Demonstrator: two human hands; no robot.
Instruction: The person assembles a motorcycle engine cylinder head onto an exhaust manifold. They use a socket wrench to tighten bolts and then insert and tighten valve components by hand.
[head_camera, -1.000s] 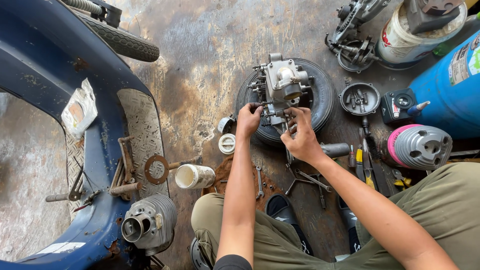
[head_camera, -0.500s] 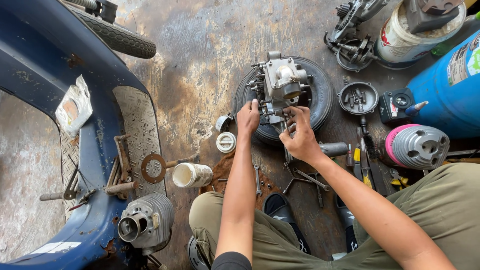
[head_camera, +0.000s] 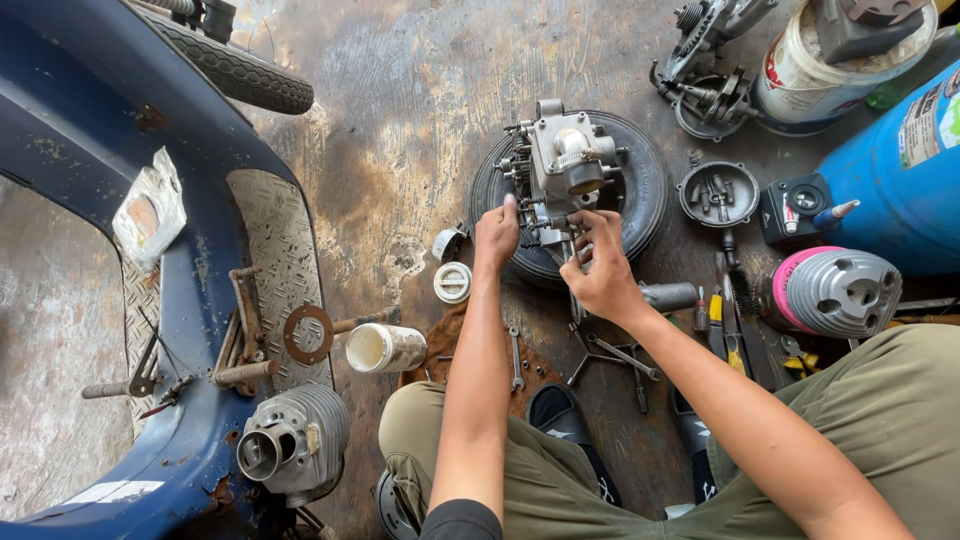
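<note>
Subject: a person is sitting low on a stained workshop floor (head_camera: 400, 130), working on a grey metal engine assembly (head_camera: 565, 165) that is resting on top of a small black tyre (head_camera: 645, 195) lying flat directly ahead of the knees.

Left hand (head_camera: 497, 235): it is pressing against the near left side of the assembly, fingers extended and close together, touching the casting rather than wrapping around it. It appears to be steadying the unit.

Right hand (head_camera: 598, 265): it is working at the near lower edge of the assembly, fingers curled narrowly in a pinch. Whether they are holding a small fastener or a slim tool cannot be told; the fingertips are hiding it.

Step in hand, as judged: a small fitting on the near face is being worked by fingertip while the other hand is bracing the body. The next move seems to call for a firm brace from the left hand and a fine, controlled twist or pull from the right, since the assembly is merely sitting on the tyre and could rock.

Surroundings: a three-armed wrench (head_camera: 600, 355) and a spanner (head_camera: 515, 358) are lying on the floor just below the hands; a round tray of small parts (head_camera: 718, 193) is sitting right of the tyre; a finned cylinder with a pink base (head_camera: 838, 290) is lying further right beside a blue gas cylinder (head_camera: 890, 190); a blue scooter body (head_camera: 150, 200) is occupying the left
</note>
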